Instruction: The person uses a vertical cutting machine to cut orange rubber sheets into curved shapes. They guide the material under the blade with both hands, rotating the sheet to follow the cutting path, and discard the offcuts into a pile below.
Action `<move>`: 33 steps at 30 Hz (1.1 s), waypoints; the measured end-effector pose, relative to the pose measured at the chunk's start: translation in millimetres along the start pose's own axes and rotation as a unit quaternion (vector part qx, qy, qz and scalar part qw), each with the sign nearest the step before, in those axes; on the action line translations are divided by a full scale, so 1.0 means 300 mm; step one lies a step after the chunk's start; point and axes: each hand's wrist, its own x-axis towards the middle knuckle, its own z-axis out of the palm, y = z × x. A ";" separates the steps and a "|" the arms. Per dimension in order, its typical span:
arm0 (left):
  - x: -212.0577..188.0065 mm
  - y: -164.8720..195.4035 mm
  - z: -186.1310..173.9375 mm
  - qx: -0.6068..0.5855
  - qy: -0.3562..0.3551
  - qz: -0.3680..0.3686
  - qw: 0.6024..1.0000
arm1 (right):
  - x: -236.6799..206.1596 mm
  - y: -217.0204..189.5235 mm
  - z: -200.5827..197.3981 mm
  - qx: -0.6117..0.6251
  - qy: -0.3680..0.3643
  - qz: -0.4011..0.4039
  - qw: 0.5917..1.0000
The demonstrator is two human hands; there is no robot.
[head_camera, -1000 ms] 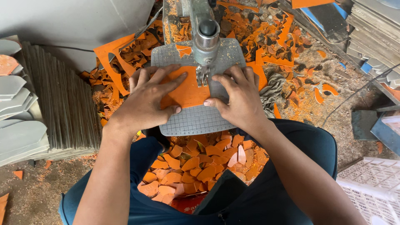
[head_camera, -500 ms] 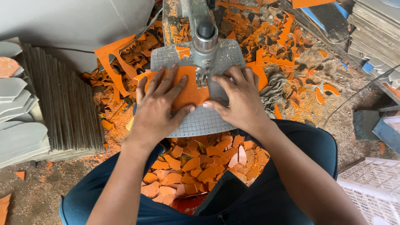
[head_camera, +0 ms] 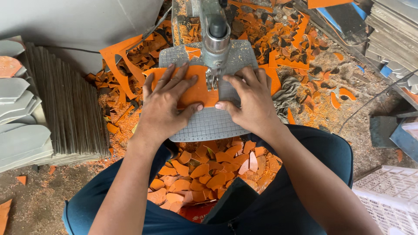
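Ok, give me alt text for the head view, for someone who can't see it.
Both hands, left hand and right hand, press an orange sheet flat on a gridded grey plate under a machine's vertical metal head. Orange offcuts fill a bin between the person's knees and litter the floor; grey sheets are stacked at left.

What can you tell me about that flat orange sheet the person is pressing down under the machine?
The flat orange sheet looks thin and stiff, like rubber or board, with an irregular, partly cut outline. It lies flat on the grey gridded metal plate, its right edge under the machine's metal cutting head. The left hand spreads across it, fingers splayed; the right hand presses beside the cutter, thumb at the sheet's lower edge.
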 end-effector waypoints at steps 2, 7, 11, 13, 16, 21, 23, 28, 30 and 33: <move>0.005 -0.007 -0.004 -0.013 -0.009 0.005 1.000 | 0.004 0.001 -0.001 -0.005 0.010 -0.018 1.000; 0.020 -0.027 -0.011 -0.033 -0.020 0.040 0.998 | 0.018 -0.001 -0.004 0.000 0.005 -0.028 1.000; 0.029 -0.032 -0.010 -0.047 -0.026 0.043 0.998 | 0.024 -0.011 -0.009 0.006 0.010 -0.028 1.000; 0.032 -0.031 -0.006 -0.048 -0.025 0.040 0.998 | 0.025 -0.010 -0.010 0.005 0.011 -0.029 1.000; 0.036 -0.031 -0.009 -0.052 -0.024 0.050 0.997 | 0.023 -0.013 -0.013 0.009 0.012 -0.022 1.000; 0.043 -0.033 -0.006 -0.049 -0.023 0.052 0.997 | 0.021 -0.014 -0.008 0.004 0.014 -0.019 1.000; 0.046 -0.032 -0.007 -0.047 -0.023 0.053 0.997 | 0.023 -0.011 -0.010 0.006 0.010 -0.014 1.000; 0.052 -0.028 -0.009 -0.047 -0.027 0.042 0.998 | 0.024 -0.014 -0.006 0.001 0.012 -0.014 1.000; 0.058 -0.028 -0.015 -0.045 -0.028 0.052 0.997 | 0.025 -0.015 -0.007 -0.006 0.017 -0.018 1.000; 0.065 -0.026 -0.029 -0.050 -0.037 0.056 0.996 | 0.025 -0.025 -0.009 -0.010 0.026 -0.019 0.999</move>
